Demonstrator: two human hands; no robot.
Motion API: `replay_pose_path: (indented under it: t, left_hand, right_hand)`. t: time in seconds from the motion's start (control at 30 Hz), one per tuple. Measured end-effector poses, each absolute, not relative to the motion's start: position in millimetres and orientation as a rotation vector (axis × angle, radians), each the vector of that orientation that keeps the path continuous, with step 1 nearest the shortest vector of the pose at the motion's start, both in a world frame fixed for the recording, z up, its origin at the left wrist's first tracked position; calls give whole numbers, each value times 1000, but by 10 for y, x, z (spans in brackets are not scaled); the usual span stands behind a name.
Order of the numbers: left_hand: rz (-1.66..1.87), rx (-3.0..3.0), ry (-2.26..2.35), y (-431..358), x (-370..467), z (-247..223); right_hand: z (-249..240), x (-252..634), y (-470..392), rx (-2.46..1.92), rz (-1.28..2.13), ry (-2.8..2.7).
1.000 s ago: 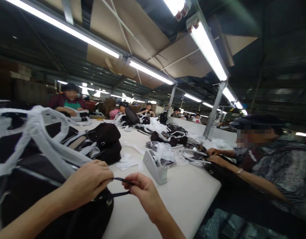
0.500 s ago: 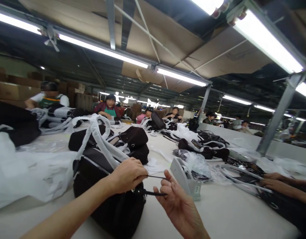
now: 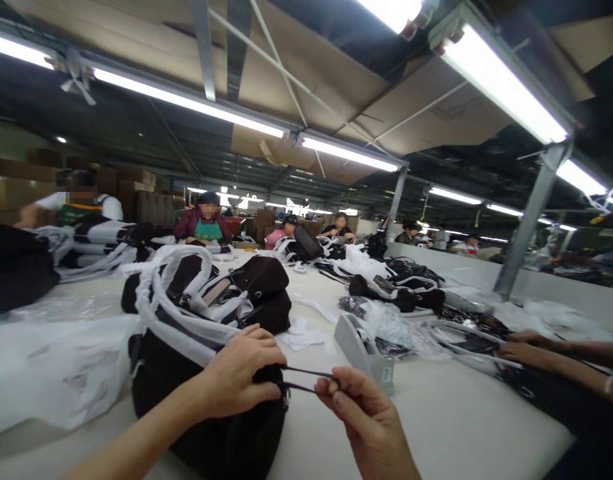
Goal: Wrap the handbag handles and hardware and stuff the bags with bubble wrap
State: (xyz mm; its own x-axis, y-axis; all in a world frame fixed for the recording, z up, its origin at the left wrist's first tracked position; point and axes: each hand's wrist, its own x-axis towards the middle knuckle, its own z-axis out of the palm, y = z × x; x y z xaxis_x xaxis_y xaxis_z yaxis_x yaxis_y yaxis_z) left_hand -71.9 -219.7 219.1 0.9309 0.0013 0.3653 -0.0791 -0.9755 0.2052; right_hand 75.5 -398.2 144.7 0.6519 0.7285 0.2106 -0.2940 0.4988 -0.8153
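Note:
A black handbag (image 3: 226, 440) stands on the table right in front of me, its handles (image 3: 179, 327) wrapped in white padding. At its right end, a thin black strap (image 3: 302, 388) stretches out as a loop between my hands. My left hand (image 3: 241, 377) lies against the bag's end, with its fingers closed on the strap near a metal ring (image 3: 286, 398). The far end of the loop is pinched between the thumb and fingers of my right hand (image 3: 366, 410). My left fingertips are partly hidden behind the hand.
Behind it lies another dark bag (image 3: 264, 287). A grey tape-dispenser-like holder (image 3: 361, 353) stands beyond my right hand. White wrapping (image 3: 56, 367) covers the left side. At right, a co-worker's hands (image 3: 529, 350) rest on a black bag. Further bags and people line the table's far side.
My right hand has turned and its fingers have closed round the strap's loop end. My left hand has shifted down slightly. The white handles have sagged to the left, and the view has swung right.

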Motion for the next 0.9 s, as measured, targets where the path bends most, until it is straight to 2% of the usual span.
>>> replay_pose_path:
  t: [0.13,0.23,0.43,0.6,0.77,0.9]
  left_hand:
    - [548,2859,74,-2368,-702,2140]
    - [566,2813,200,-2464,-663,2109]
    - [628,2824,276,-2531,-571,2041]
    - [658,2842,247,-2528,-579,1976]
    - [592,2973,339,-2616,-583,1937]
    - [766,3030,272,-2676,-561,1796]
  right_hand:
    - [1480,694,-3909,-614,791,-294]
    - [1516,665,-3872,-600,745,-324]
    - [1370,812,-3906,-912,510,-535]
    - [1392,965,-3966,-1312,96,-929]
    - [1450,991,-3996,-1387,-117,-1131]
    - [1369,1070,-4042,-1363,-149,-1261]
